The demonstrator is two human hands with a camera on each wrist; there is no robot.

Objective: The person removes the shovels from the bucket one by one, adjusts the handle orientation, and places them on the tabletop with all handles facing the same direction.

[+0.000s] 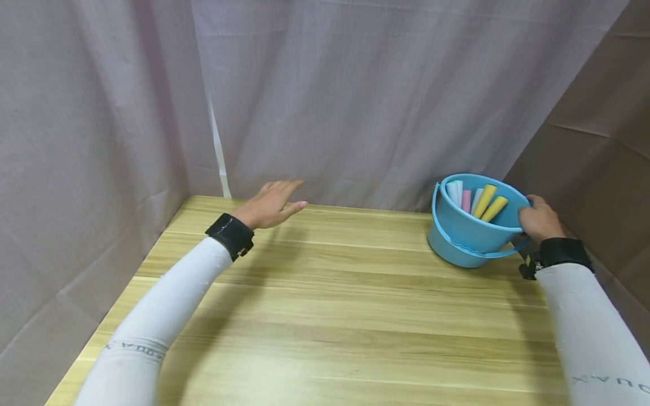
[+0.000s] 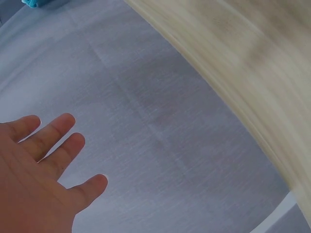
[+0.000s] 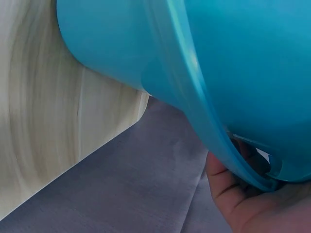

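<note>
A blue plastic bucket [image 1: 469, 231] stands tilted at the far right of the wooden table [image 1: 325, 316], its handle hanging down around it. Inside lie several chalk sticks [image 1: 482, 202], white, pink and yellow. My right hand [image 1: 539, 217] grips the bucket's rim on its right side; in the right wrist view the bucket wall [image 3: 233, 63] fills the frame and my right hand [image 3: 243, 194] curls under the rim. My left hand [image 1: 271, 203] hovers flat over the table's far left part, fingers straight, holding nothing. In the left wrist view the left hand [image 2: 41, 170] is spread before the cloth.
A pale grey curtain [image 1: 355, 96] closes off the back and left of the table. A brown cloth wall [image 1: 604, 141] stands close behind the bucket on the right. Both arms wear white sleeves with black wrist bands.
</note>
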